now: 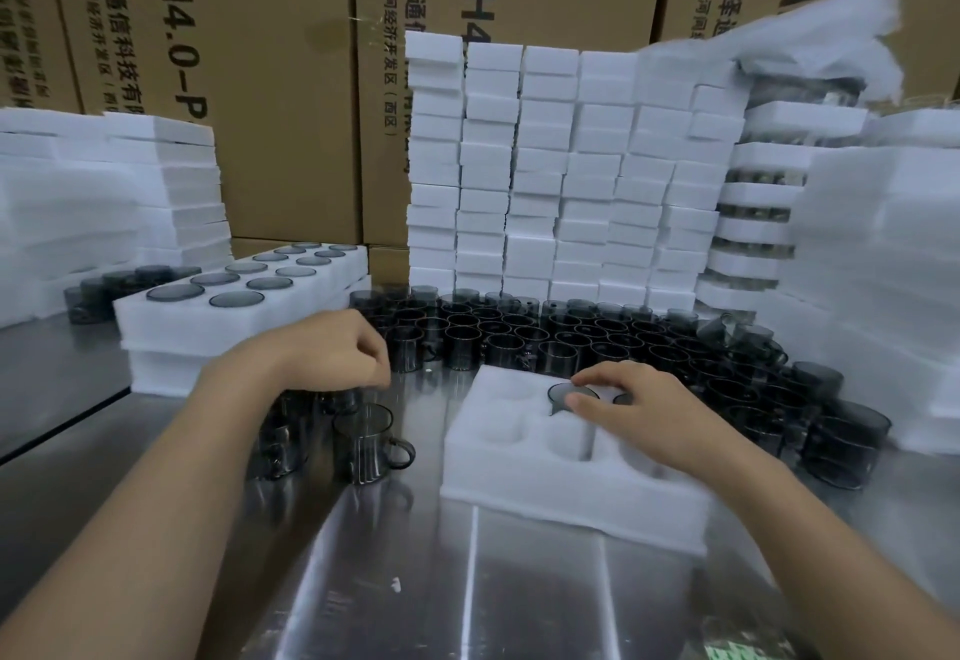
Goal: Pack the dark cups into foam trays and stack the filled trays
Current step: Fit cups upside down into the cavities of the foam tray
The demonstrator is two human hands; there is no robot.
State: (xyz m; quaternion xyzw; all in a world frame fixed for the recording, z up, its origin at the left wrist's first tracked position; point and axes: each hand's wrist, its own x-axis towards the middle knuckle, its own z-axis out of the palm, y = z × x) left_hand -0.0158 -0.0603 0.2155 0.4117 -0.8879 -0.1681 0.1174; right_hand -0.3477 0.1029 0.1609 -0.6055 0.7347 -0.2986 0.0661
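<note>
Palm-down right hand (641,412) over cup (571,393)

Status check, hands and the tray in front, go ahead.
Right hand pressing a dark cup into the front foam tray; other visible pockets empty. Left hand closed over loose cups, grip unclear. Nothing blocking.

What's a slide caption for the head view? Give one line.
Right hand presses a dark cup into a foam tray; left hand hovers above loose cups.

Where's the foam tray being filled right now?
In the head view, the foam tray lies on the metal table, right of centre, under the right hand, just in front of the loose dark cups.
</note>
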